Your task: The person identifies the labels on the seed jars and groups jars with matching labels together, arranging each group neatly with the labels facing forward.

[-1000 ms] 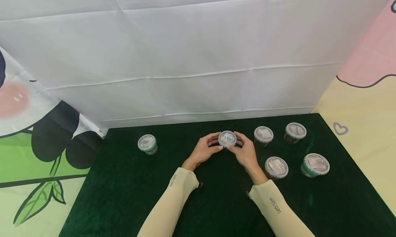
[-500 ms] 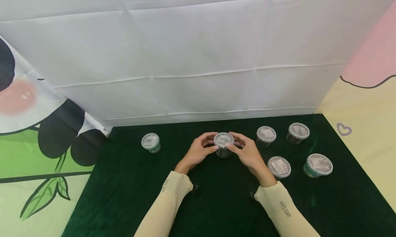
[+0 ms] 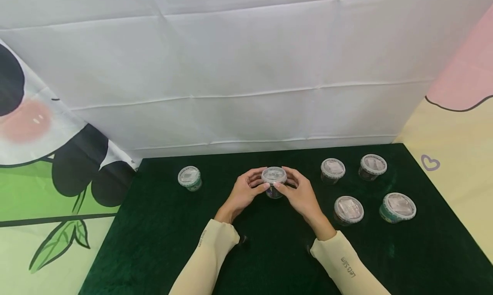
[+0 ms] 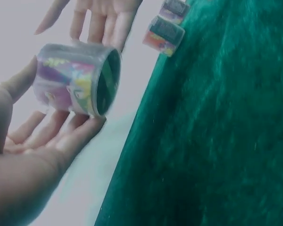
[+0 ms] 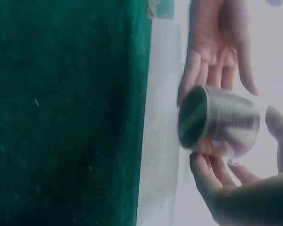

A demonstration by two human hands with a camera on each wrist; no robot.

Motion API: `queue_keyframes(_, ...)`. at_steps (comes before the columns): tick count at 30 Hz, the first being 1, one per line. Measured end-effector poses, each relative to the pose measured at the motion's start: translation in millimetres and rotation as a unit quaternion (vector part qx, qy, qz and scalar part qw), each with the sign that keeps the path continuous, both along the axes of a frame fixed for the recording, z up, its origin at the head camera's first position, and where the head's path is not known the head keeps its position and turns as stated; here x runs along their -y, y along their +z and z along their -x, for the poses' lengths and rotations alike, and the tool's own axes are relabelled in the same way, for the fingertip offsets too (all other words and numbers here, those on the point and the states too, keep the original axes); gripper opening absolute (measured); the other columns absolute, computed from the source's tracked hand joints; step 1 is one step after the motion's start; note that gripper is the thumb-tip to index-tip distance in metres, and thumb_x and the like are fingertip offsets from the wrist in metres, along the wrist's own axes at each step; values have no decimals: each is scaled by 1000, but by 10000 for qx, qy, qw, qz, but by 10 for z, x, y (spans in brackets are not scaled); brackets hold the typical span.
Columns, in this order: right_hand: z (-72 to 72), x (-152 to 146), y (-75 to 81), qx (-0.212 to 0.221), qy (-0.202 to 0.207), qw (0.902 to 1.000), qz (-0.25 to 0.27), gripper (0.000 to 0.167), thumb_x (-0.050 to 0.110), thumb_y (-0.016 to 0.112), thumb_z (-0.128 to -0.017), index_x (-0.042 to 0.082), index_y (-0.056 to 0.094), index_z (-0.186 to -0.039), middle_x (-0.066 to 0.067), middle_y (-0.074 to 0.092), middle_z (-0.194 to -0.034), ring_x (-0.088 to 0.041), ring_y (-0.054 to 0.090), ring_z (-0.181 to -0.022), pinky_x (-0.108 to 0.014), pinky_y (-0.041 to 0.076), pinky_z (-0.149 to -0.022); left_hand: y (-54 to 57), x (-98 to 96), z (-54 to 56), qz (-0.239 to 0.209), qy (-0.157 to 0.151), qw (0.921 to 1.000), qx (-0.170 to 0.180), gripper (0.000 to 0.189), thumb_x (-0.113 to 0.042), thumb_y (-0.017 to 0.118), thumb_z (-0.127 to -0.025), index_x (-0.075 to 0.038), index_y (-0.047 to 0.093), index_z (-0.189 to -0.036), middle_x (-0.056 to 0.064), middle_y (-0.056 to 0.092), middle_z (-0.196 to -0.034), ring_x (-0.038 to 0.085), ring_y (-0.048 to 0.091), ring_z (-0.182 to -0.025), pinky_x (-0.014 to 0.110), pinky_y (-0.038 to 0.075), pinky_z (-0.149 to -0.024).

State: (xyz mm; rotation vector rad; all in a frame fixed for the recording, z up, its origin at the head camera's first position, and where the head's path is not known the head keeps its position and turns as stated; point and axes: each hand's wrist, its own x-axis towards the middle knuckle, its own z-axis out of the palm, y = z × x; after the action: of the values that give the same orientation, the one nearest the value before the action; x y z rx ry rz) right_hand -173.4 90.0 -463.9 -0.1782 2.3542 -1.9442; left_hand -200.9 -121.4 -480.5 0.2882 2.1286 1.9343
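A small round plastic tub [image 3: 274, 174] with a clear lid and a colourful printed side is between my two hands near the middle of the table. My left hand [image 3: 245, 192] holds it from the left, the thumb at the front near the rim and fingers spread behind. On the other side my right hand [image 3: 301, 195] grips it likewise, thumb on the near side just below the lid. In the left wrist view the tub [image 4: 68, 80] shows its bright label and dark base. The right wrist view has the tub [image 5: 233, 123] blurred, base turned to the left.
A similar lidded tub [image 3: 189, 178] stands at the back left of the dark green table [image 3: 165, 243]. Several more stand at the right, among them a green one [image 3: 398, 207] and a darker one [image 3: 348, 210]. A white cloth wall [image 3: 246, 72] rises behind.
Both hands have moved a little to the left and nearer with the tub. Its lid faced the camera more at first; now more of its side shows. The other tubs remain on the table.
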Motion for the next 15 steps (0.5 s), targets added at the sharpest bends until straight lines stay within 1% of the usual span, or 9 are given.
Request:
queue_keyframes(3,5,19,-15,18,2,10000,55,56,12,71,-103,1,50,-154,-23,55,-150,-39,55,-138,-54,46,-116,5,-2,-11,-26,83,9999,60,49,-10,74,-101,-8,56,-147,13,61,-148,29,60,-136,42,51,-113)
queue_keyframes(6,24,-9,-19,179,127,9997,82,54,13,68,-105,4,50,-155,-23,55,-152,-39,54,-141,-55,45,-117,-3,12,-13,-134,83,9997,170,47,-11,73,-102,-8,56,-145,13,61,-148,29,60,-135,42,52,-112)
queue_keyframes(11,50,-55,-15,290,455,9985,93,54,15,63,-108,3,46,-158,-24,49,-158,-41,50,-144,-56,42,-119,-8,30,-22,-367,-154,9983,430,51,-12,68,-105,-11,50,-153,15,59,-151,29,60,-137,40,52,-112)
queue_keyframes(12,50,-55,-11,292,499,9983,101,55,15,63,-108,2,45,-158,-24,47,-159,-41,50,-145,-56,41,-119,-7,28,-27,-395,-174,9981,433,52,-13,67,-106,-10,49,-155,16,59,-151,29,60,-137,39,52,-112)
queue_keyframes(13,52,-53,-12,304,527,9981,121,56,15,63,-108,2,44,-159,-25,46,-160,-41,50,-145,-56,41,-119,-5,25,-34,-427,-168,9980,437,53,-13,66,-106,-9,49,-156,16,58,-151,29,60,-137,39,52,-112)
queue_keyframes(15,55,-41,-11,332,515,9980,143,57,16,63,-108,2,42,-160,-24,47,-160,-40,50,-145,-56,42,-119,5,12,-46,-473,-50,9981,388,53,-13,67,-106,-7,49,-155,18,59,-151,29,60,-137,39,52,-112)
